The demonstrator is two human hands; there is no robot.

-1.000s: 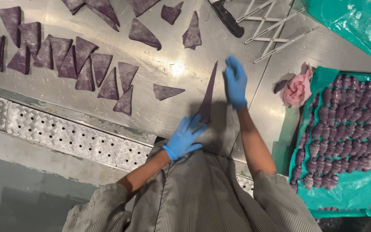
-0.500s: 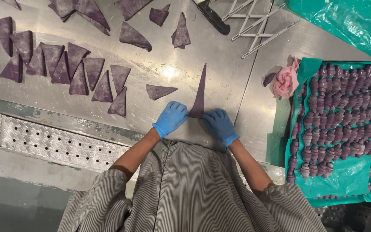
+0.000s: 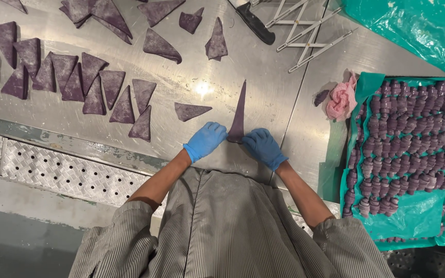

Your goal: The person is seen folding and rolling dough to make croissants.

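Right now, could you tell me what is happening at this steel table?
A person in blue gloves has both hands at the wide end of a long, stretched purple dough triangle on the steel table. The left hand and right hand press its base from either side. More cut purple triangles lie to the left, and a tray lined with green film, at the right, holds rows of rolled purple pieces.

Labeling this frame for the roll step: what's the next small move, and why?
Probably roll the wide end forward toward the tip: both the left hand and right hand sit at the base of the stretched purple dough triangle, which still lies flat and unrolled on the steel table.
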